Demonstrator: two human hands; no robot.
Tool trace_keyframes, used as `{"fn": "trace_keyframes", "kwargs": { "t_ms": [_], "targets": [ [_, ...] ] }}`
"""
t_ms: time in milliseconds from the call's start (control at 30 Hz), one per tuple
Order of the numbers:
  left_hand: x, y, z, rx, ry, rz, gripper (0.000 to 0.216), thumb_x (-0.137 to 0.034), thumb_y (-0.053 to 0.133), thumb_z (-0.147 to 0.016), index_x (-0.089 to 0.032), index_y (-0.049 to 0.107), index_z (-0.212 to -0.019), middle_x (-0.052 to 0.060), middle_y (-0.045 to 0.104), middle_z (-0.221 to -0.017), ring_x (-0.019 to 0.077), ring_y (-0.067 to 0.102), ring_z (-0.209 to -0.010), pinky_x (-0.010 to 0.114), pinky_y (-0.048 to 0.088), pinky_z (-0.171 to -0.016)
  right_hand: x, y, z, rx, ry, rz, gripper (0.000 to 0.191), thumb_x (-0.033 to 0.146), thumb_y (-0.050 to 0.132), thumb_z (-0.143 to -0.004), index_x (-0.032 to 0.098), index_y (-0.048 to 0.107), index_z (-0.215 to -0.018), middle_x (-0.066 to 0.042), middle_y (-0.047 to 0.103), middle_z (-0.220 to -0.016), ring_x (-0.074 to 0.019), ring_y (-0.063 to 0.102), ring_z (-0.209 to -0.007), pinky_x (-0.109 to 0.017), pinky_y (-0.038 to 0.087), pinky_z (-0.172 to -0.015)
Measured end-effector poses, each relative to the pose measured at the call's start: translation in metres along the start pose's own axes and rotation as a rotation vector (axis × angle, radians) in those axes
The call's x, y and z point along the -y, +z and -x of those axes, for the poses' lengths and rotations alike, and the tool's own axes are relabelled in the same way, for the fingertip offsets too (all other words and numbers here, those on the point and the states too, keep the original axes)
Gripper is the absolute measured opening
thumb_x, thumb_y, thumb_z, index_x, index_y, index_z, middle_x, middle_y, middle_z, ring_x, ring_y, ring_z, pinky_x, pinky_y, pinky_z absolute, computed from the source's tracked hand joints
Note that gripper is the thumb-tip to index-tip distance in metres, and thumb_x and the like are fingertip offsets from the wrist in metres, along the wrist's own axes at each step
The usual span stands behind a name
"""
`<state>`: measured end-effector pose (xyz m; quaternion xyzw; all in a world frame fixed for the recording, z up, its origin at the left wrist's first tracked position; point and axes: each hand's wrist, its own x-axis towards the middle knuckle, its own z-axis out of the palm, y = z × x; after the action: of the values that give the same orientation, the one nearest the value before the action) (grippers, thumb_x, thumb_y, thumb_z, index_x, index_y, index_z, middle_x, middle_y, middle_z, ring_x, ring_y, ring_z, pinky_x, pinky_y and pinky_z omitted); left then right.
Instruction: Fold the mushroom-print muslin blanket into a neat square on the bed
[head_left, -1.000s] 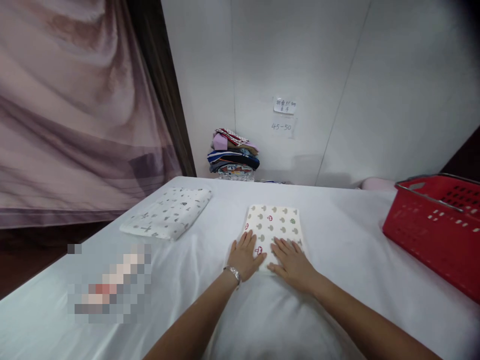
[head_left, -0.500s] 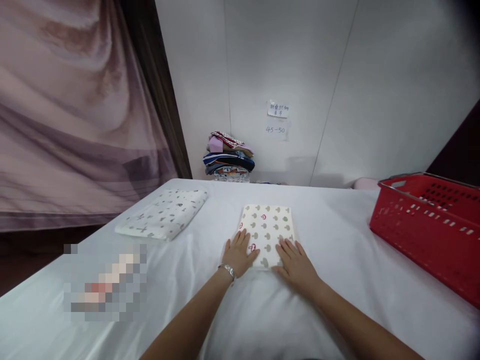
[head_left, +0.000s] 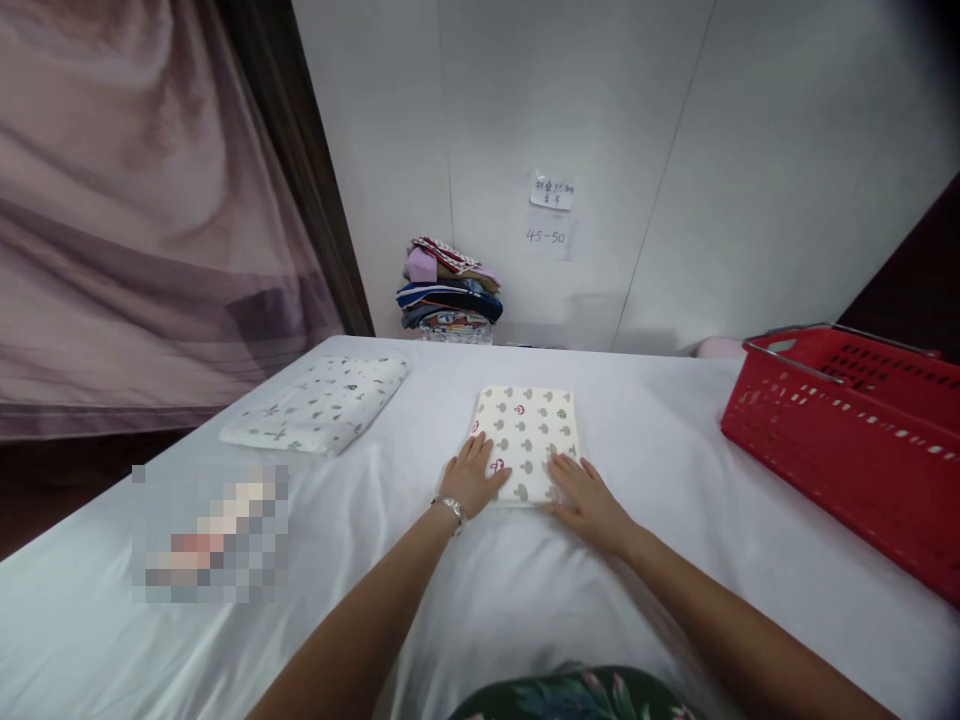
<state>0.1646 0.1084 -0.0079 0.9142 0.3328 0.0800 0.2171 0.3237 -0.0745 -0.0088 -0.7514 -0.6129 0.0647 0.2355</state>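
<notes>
A folded white cloth with grey, red and green mushroom prints (head_left: 527,430) lies flat on the white-covered table. My left hand (head_left: 469,478), with a silvery bracelet at the wrist, rests flat on its near left edge, fingers stretched out. On its near right edge my right hand (head_left: 591,500) lies with fingers spread and palm down. Both hands touch the cloth and neither grips it. Further left sits a larger folded white cloth with small grey prints (head_left: 326,400).
A red plastic basket (head_left: 840,450) with a metal handle stands on the right. A pixelated patch (head_left: 214,535) covers something at the left. Behind the table are a stack of folded fabrics (head_left: 450,290) and a wall with paper notes (head_left: 551,192). A pinkish curtain (head_left: 150,220) hangs left.
The whole scene sits slightly higher in view, and a dark green flowered fabric now shows at the bottom edge. Both hands stay flat on the mushroom-print cloth.
</notes>
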Motion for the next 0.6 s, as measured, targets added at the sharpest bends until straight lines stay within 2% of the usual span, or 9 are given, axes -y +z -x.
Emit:
{"fn": "trace_keyframes", "kwargs": {
  "t_ms": [67, 133, 200, 267, 400, 500, 600],
  "targets": [
    [0.002, 0.0, -0.002, -0.009, -0.018, 0.091, 0.064, -0.056, 0.038, -0.082, -0.019, 0.035, -0.134, 0.006, 0.019, -0.148, 0.0216, 0.014, -0.136, 0.039, 0.02, -0.108, -0.005, -0.008, 0.003, -0.104, 0.207, -0.223, 0.062, 0.05, 0.046, -0.081, 0.02, 0.037, -0.135, -0.007, 0.028, -0.145, -0.0239, 0.023, -0.133, -0.042, 0.019, -0.108],
    [0.005, -0.001, -0.004, -0.048, -0.064, 0.182, 0.062, -0.052, 0.039, -0.082, -0.017, 0.038, -0.133, 0.008, 0.022, -0.147, 0.0202, 0.018, -0.135, 0.035, 0.021, -0.108, -0.013, -0.013, 0.005, -0.197, 0.477, -0.492, 0.065, 0.049, 0.049, -0.08, 0.018, 0.036, -0.135, -0.009, 0.032, -0.142, -0.0245, 0.034, -0.127, -0.039, 0.03, -0.103],
    [0.009, -0.003, -0.006, -0.095, -0.144, 0.237, 0.06, -0.049, 0.041, -0.082, -0.015, 0.038, -0.132, 0.01, 0.027, -0.145, 0.0201, 0.024, -0.133, 0.032, 0.024, -0.107, -0.02, -0.017, 0.005, -0.2, 0.659, -0.76, 0.068, 0.047, 0.053, -0.078, 0.015, 0.035, -0.136, -0.012, 0.042, -0.136, -0.0244, 0.049, -0.115, -0.036, 0.042, -0.094],
    [0.012, -0.006, -0.009, -0.107, -0.249, 0.244, 0.061, -0.047, 0.043, -0.081, -0.013, 0.037, -0.132, 0.011, 0.035, -0.14, 0.0218, 0.034, -0.128, 0.032, 0.03, -0.103, -0.024, -0.021, 0.003, -0.165, 0.73, -0.931, 0.073, 0.044, 0.057, -0.077, 0.012, 0.031, -0.137, -0.014, 0.048, -0.13, -0.0234, 0.058, -0.101, -0.034, 0.049, -0.083],
    [0.013, -0.016, -0.017, -0.03, -0.411, 0.218, 0.063, -0.052, 0.045, -0.077, -0.014, 0.041, -0.127, 0.014, 0.054, -0.123, 0.0267, 0.054, -0.108, 0.036, 0.042, -0.088, -0.025, -0.03, -0.007, -0.093, 0.824, -0.977, 0.081, 0.042, 0.062, -0.075, 0.01, 0.024, -0.139, -0.018, 0.054, -0.121, -0.0208, 0.063, -0.084, -0.033, 0.052, -0.07],
    [0.008, -0.021, -0.022, -0.004, -0.442, 0.177, 0.06, -0.054, 0.049, -0.073, -0.014, 0.049, -0.117, 0.015, 0.061, -0.113, 0.0292, 0.059, -0.099, 0.037, 0.045, -0.08, -0.026, -0.035, -0.017, -0.044, 0.858, -0.94, 0.085, 0.044, 0.065, -0.072, 0.011, 0.024, -0.139, -0.019, 0.055, -0.119, -0.0201, 0.063, -0.08, -0.032, 0.053, -0.065],
    [0.003, -0.026, -0.026, -0.008, -0.429, 0.156, 0.054, -0.048, 0.052, -0.071, -0.015, 0.051, -0.114, 0.014, 0.063, -0.108, 0.0284, 0.061, -0.095, 0.035, 0.046, -0.076, -0.027, -0.036, -0.023, 0.015, 0.877, -0.926, 0.079, 0.042, 0.067, -0.07, 0.012, 0.033, -0.135, -0.017, 0.059, -0.114, -0.0189, 0.063, -0.077, -0.03, 0.052, -0.061]
  ]
}}
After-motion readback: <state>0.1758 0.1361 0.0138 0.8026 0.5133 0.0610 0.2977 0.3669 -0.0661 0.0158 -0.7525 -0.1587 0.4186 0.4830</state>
